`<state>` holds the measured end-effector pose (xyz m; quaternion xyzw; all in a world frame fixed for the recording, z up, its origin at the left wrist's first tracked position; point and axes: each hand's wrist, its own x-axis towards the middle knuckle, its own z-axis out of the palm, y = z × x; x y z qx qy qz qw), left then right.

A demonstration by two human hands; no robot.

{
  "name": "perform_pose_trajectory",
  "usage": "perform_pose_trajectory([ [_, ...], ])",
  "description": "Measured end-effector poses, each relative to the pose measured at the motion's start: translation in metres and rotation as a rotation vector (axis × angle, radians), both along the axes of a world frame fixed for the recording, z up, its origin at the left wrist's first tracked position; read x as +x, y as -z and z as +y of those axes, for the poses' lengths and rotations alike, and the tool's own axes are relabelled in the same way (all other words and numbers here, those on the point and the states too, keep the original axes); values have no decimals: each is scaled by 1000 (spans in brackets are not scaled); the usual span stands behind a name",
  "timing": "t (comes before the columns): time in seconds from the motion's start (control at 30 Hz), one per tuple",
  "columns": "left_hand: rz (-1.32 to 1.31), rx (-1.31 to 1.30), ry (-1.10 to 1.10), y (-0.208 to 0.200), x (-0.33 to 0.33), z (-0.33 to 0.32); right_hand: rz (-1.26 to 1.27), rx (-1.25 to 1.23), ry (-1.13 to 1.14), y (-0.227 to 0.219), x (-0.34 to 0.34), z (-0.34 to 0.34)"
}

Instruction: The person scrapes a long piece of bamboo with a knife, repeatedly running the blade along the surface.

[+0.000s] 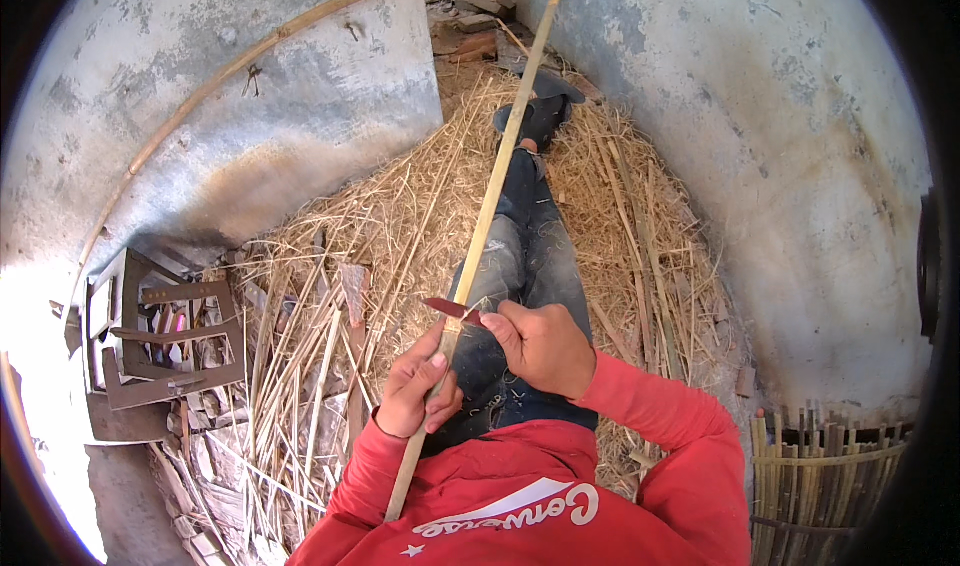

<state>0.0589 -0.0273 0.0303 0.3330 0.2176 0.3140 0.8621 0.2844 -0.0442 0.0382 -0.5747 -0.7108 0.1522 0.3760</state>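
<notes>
A long, pale bamboo strip [497, 176] runs from my lap up past my outstretched legs. My left hand [418, 384] is closed around its lower part, thumb along the strip. In my right hand [545, 344] is a knife [447, 307] with a reddish-brown blade; the fist hides its handle. The blade lies across the strip just above my left hand, and a small curl of shaving shows beside it. My dark trousers [545, 256] are dusted with pale bits.
Shavings [590, 166] cover the floor around my legs, with loose bamboo strips [300, 386] at the left. A dark wooden frame [175, 391] stands far left. A slatted bamboo basket [830, 461] is at lower right. Worn walls [780, 166] rise on both sides; a curved pole [230, 71] leans left.
</notes>
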Motion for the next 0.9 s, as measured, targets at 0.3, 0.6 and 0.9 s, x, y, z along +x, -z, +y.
perform_pose_trajectory([
  [0.3,12,83,-20,-6,0,6,353,-175,-112,-13,8,10],
  [0.6,295,238,-25,-9,6,0,392,-252,-102,-40,21,27],
  [0.9,409,196,-171,19,-7,13,358,-153,-282,-16,-2,-3],
])
